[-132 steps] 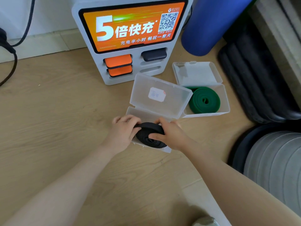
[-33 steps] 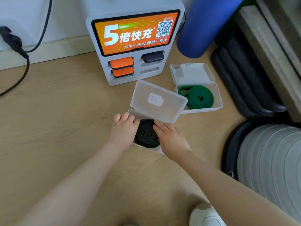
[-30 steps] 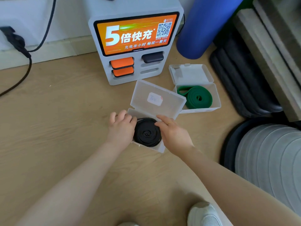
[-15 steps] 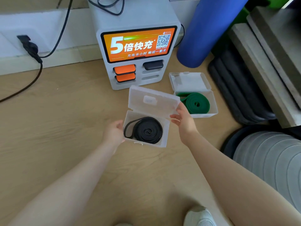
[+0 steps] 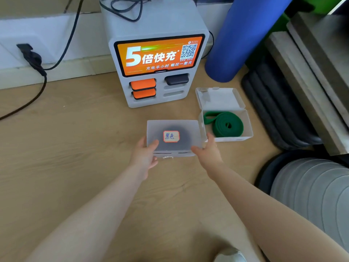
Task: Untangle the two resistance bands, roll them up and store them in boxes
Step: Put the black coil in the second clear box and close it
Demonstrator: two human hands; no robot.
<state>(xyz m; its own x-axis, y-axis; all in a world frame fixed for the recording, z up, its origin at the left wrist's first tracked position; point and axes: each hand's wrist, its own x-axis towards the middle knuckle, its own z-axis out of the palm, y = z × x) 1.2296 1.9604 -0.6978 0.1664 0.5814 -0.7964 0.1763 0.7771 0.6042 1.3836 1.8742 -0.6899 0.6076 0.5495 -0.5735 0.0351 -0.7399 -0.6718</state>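
Cable and plug: a black cable (image 5: 40,86) runs down from a wall plug on the far left and trails across the wood floor (image 5: 66,148), well away from the action.

Charging kiosk: the grey power bank station (image 5: 157,72) stands against the wall behind the boxes, orange screen lit, not involved.

Left hand: the left hand (image 5: 144,157) holds the near-left corner of the black-band box (image 5: 172,138), thumb resting on the lid, fingers loosely bent round the edge — more of a steadying hold than a squeeze.

Black-band box: lid is down, and a labelled sticker (image 5: 171,136) sits on top. The black band (image 5: 184,133) shows only as a dark blur through the frosted plastic, so it's inside, rolled.

Right hand: the right hand (image 5: 208,153) sits at the near-right corner, thumb on the lid's front edge, fingers reaching up the right side toward the other box. Whether it actually clamps the box can't be told from here.

Green-band box: the second box (image 5: 247,127) is just beside the first on the right, lid flipped back. The green band (image 5: 225,125) lies coiled inside with a loose loop at the left end.

Step in hand: looks like pressing the first lid shut — nearly the end.

Next move: probably tuck that green loop in and fold the second lid down until it clicks.
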